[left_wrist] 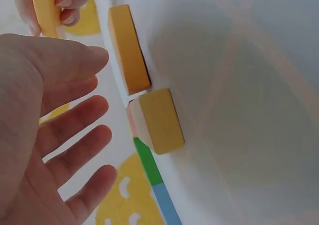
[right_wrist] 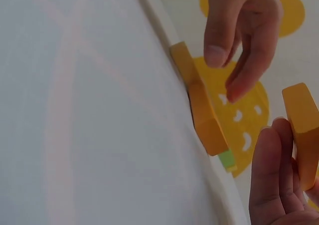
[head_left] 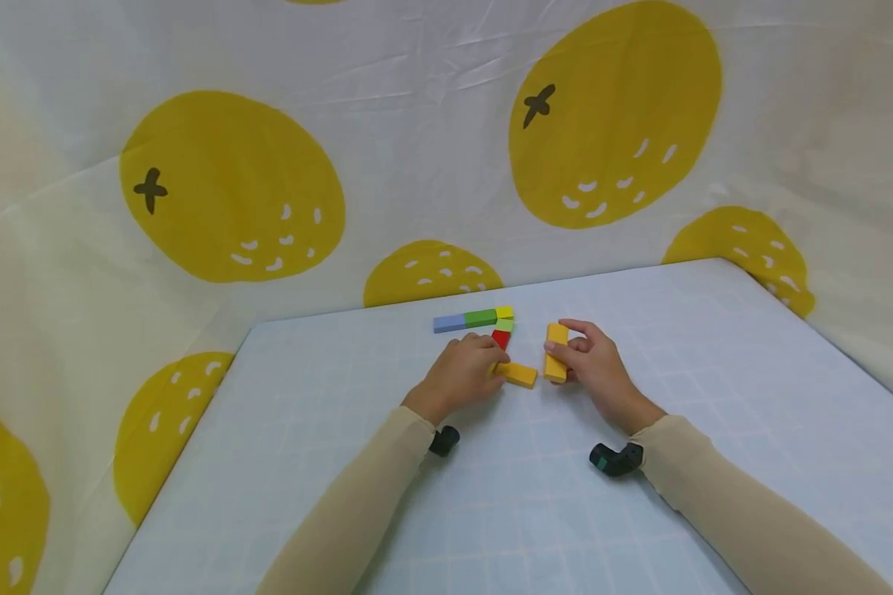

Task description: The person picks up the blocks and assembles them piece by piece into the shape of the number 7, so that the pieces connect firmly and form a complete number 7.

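My right hand (head_left: pixel 599 364) pinches an orange-yellow rectangular block (head_left: pixel 556 354) between thumb and fingers, holding it upright above the table. To its left, my left hand (head_left: pixel 461 372) hovers by a row of blocks. Its fingers are loosely spread with nothing between them in the left wrist view. Just past its fingertips an orange block (left_wrist: pixel 129 50) lies end to end with a duller yellow block (left_wrist: pixel 162 122), which the left hand mostly hides in the head view. From there a red block (head_left: pixel 501 339) and a light green block (head_left: pixel 504 325) lead away toward the back.
At the far end, a small yellow block (head_left: pixel 504 312), a green block (head_left: pixel 480 317) and a blue block (head_left: pixel 449 323) run leftward in line. All lie on a pale checked table (head_left: pixel 327 430). Behind rises a white curtain (head_left: pixel 424 165) printed with yellow fruit.
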